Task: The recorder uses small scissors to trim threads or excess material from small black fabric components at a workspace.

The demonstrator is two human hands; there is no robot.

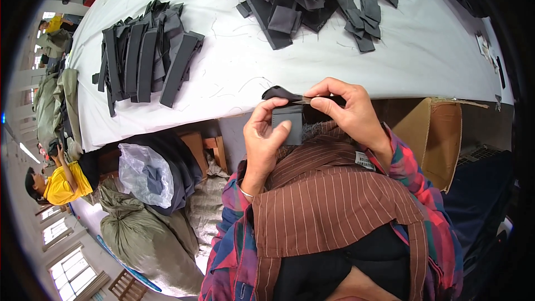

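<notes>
Just off the near edge of the white-covered table, my left hand (pixel 263 134) is closed on a strip of dark grey fabric (pixel 287 125). Its thumb presses the hanging flat part, and the upper end folds over above the fingers. My right hand (pixel 350 108) meets it at the fabric's top edge, with thumb and forefinger pinched. Between them are what look like small thread snips (pixel 304 100), their pointed metal tip against the fabric; the fingers cover most of the tool.
Folded dark strips (pixel 147 58) lie in a stack at the table's left, and a larger loose pile (pixel 301 0) is at the far side. A cardboard box (pixel 443 139) stands below the table at right. Sacks (pixel 142 239) and a plastic bag (pixel 146 175) sit at left, near a person in yellow (pixel 66 184).
</notes>
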